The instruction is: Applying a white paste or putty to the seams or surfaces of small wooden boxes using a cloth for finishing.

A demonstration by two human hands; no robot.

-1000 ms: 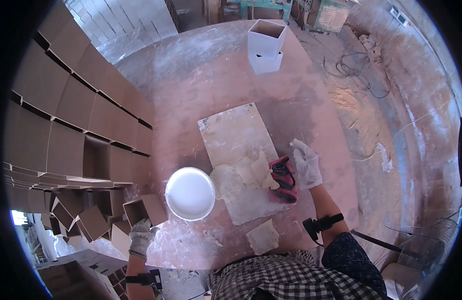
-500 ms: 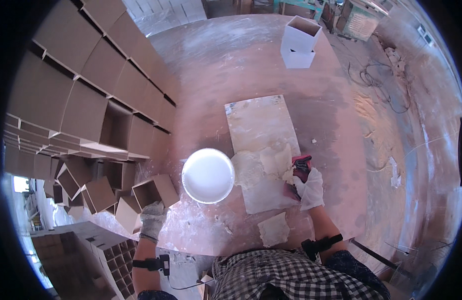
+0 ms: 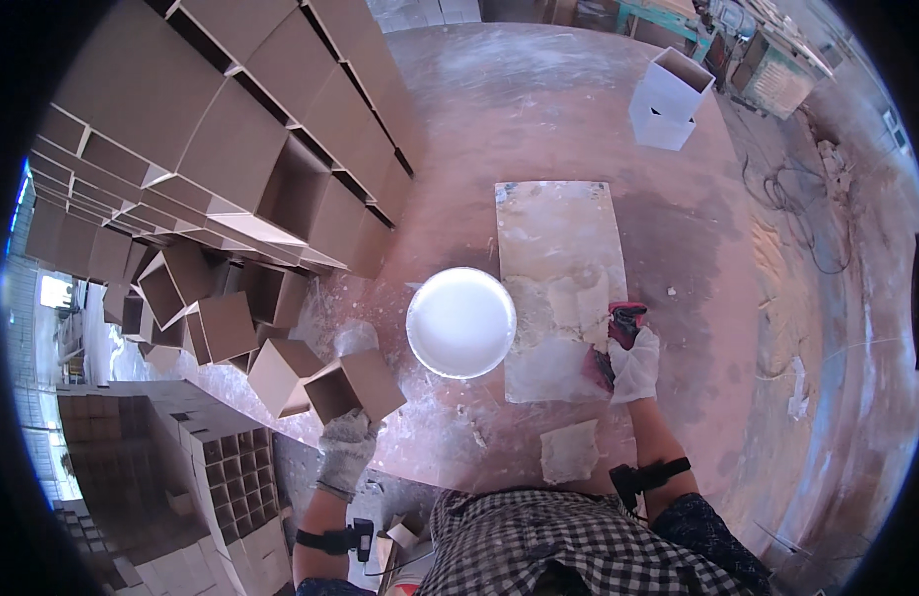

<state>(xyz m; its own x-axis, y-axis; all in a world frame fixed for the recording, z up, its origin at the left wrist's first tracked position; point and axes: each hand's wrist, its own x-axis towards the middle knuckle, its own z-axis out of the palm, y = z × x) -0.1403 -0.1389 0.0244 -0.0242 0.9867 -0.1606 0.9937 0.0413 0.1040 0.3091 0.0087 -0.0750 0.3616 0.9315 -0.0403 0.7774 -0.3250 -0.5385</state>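
My left hand, in a whitish glove, grips the near edge of a brown open-topped box at the table's left front. Another brown box lies tilted beside it. My right hand, in a loose white glove, is closed on a dark red and black cloth-like bundle at the right edge of a pale board; its fingers are partly hidden. Crumpled pale sheets lie on the board. Between my hands stands a round tub of white liquid.
Stacked brown boxes rise at the left, with several loose boxes piled below them. A loose pale piece lies near my body. White boxes stand at the far right of the pinkish table. A compartmented carton is at lower left.
The view has shifted, so the table's things appear farther right. My left hand and the box at it have come slightly nearer me. The right hand stays at the bundle.
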